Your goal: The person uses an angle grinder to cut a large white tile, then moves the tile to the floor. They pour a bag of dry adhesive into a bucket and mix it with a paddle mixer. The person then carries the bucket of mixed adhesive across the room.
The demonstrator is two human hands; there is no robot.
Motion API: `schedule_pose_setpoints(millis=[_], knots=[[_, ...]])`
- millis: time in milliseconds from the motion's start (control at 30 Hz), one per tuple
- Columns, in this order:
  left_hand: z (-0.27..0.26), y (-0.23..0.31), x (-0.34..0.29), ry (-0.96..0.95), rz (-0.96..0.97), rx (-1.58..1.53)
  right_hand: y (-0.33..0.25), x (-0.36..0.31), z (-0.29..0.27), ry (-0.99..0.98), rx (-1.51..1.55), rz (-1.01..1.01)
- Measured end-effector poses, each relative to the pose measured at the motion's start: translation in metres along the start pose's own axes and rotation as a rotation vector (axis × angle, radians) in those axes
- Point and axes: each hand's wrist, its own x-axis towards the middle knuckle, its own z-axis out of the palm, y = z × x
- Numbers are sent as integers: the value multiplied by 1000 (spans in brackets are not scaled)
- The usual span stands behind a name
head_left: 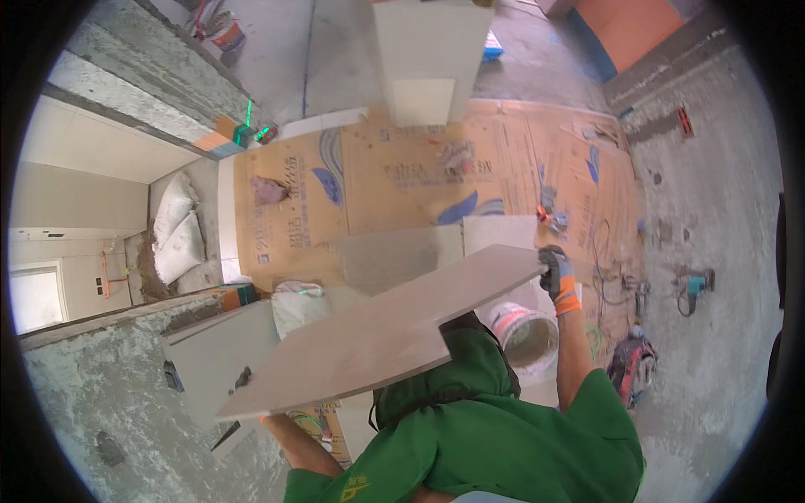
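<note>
A large grey tile [377, 327] with a notch cut from its near edge is held tilted in front of me, its right end farther away than its left. My right hand [553, 272], in a grey and orange glove, is closed on the tile's right end. Dark gloved fingertips of my left hand [241, 379] curl over the tile's left edge; the tile hides most of that hand. Under the tile's right half stands a round bucket [530, 339], partly covered by it.
Printed cardboard sheets [402, 184] cover the floor ahead, with a grey tile [390, 258] lying there. White sacks [179, 239] lean at left. A teal power tool [694, 287] and a red and black bag [633, 369] lie at right. A pale panel [428, 50] stands at the back.
</note>
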Motion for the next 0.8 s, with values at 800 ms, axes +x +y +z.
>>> schedule_pose_setpoints(millis=[800], knots=[[296,-42,257,643,-813,47,-277,350,704,-675,-691,-163]])
